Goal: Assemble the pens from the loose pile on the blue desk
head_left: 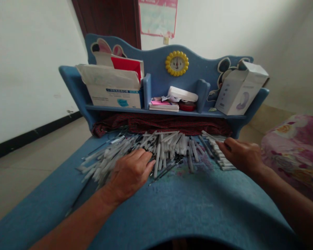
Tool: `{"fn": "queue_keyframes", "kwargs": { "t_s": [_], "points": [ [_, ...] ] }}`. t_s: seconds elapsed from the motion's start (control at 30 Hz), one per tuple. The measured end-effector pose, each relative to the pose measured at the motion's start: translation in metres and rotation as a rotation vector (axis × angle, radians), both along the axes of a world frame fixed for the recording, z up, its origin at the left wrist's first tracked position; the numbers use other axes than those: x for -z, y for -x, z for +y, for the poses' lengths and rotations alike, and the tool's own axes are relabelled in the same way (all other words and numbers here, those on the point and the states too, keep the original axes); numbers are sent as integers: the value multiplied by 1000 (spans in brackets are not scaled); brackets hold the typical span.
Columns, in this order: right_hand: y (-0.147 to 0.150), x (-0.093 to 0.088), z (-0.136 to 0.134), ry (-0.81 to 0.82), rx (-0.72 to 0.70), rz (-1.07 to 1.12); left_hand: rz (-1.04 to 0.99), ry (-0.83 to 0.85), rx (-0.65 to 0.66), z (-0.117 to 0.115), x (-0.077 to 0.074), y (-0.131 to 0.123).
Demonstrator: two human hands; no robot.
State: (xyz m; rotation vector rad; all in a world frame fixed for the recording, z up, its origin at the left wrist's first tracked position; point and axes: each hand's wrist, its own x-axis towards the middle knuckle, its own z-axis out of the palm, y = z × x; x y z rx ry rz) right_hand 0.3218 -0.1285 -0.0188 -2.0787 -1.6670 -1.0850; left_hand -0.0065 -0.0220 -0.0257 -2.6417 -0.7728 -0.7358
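Note:
A loose heap of whitish translucent pen barrels (169,144) covers the back of the blue table (187,208). Among them lie thin dark pen refills (167,170). My left hand (131,170) rests at the heap's front left, fingers curled, thumb close to the forefinger. Whatever is in those fingers is hidden. To the right, white pens (225,163) lie side by side in a neat row. Over that row, my right hand (241,152) is closed in a pinch, and a white pen (209,136) runs up to its fingertips.
A blue shelf (159,113) stands along the table's back, with a folded dark red cloth (156,123) under it. On it are a face-mask box (114,93), a notepad stack (163,106) and a white carton (240,90). Flowered fabric (294,146) is at right.

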Motion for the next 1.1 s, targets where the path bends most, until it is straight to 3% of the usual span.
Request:
{"fn": "queue_keyframes", "kwargs": {
  "t_s": [0.17, 0.47, 0.7, 0.97, 1.1],
  "points": [
    [-7, 30, -3, 160, -129, -79, 56, 169, -47, -2, 3, -5],
    [1, 41, -2, 456, 9, -22, 93, 390, -104, -4, 5, -10],
    [16, 34, -2, 373, -82, 21, 111, 460, -134, -3, 6, -15],
    [58, 17, 6, 549, -367, 170, 27, 494, -230, 4, 9, -26],
    [73, 13, 15, 583, -438, 177, -13, 538, -261, 8, 13, -33]
  ]
}}
